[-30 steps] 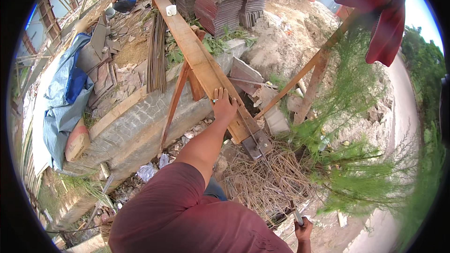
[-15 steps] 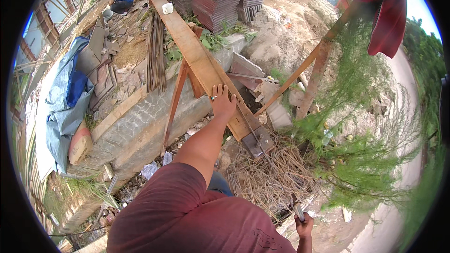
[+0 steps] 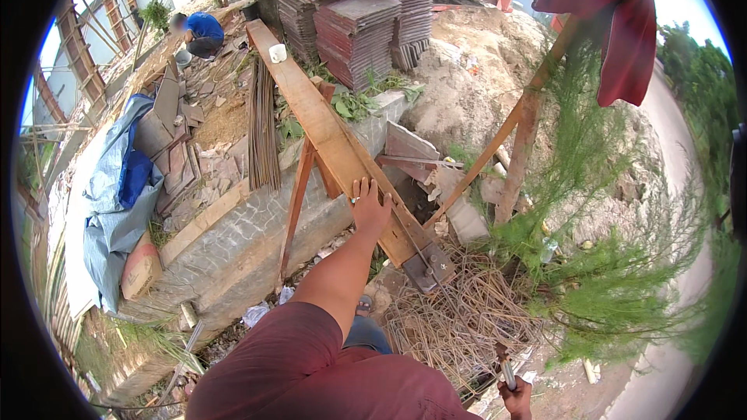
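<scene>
A long wooden plank slopes away from me on wooden legs, with a dark metal plate bearing small pins at its near end. My left hand lies on the plank, fingers stretched and spread, a ring on one. Beside it a thin steel rod runs along the plank to the plate. At the lower right my right hand is closed around the pale handle of a tool with a rusty head, apart from the plate. Its exact kind is hard to make out.
Below the plate lies a tangled heap of bent steel rods. Feathery green branches reach in from the right. A low concrete wall, a bundle of rods, stacked roof tiles and a crouching person in blue are farther off.
The view has shifted, so the plank and surroundings sit lower in the picture. My left hand stays on the plank; my right hand still grips the tool, now lower in view.
</scene>
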Demonstrator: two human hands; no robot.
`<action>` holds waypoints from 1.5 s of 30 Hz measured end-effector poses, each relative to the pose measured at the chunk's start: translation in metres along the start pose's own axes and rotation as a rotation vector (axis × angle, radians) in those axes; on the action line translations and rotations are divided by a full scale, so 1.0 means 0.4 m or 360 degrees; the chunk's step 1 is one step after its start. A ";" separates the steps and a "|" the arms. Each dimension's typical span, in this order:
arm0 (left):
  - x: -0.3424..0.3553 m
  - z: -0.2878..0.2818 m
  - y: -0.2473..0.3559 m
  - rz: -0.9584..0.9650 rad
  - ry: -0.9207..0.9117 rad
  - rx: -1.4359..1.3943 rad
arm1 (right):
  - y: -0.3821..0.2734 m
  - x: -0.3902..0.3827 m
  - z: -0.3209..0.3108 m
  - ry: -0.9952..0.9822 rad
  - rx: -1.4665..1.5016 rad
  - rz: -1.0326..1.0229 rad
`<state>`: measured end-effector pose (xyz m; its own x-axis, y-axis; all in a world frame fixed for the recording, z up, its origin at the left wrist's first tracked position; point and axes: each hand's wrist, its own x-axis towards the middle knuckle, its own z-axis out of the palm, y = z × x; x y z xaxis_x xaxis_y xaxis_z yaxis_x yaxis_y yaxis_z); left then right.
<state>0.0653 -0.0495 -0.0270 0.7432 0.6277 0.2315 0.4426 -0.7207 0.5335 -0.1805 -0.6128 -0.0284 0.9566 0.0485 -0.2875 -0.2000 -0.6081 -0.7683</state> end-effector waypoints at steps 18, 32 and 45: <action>0.004 -0.010 0.024 0.0036 -0.0100 0.0137 | 0.010 0.097 -0.045 -0.0214 0.0601 0.0322; 0.013 0.008 -0.004 0.0010 -0.0109 0.0154 | -0.312 0.334 0.035 0.0510 -0.0842 -0.0948; 0.011 0.014 -0.004 0.0023 -0.0102 0.0177 | -0.427 0.525 0.147 0.0389 -0.0939 -0.1125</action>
<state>0.0709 -0.0474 -0.0314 0.7789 0.5996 0.1838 0.4820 -0.7599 0.4362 0.0422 -0.4521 0.0089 0.8462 0.4319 0.3120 0.5172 -0.8065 -0.2865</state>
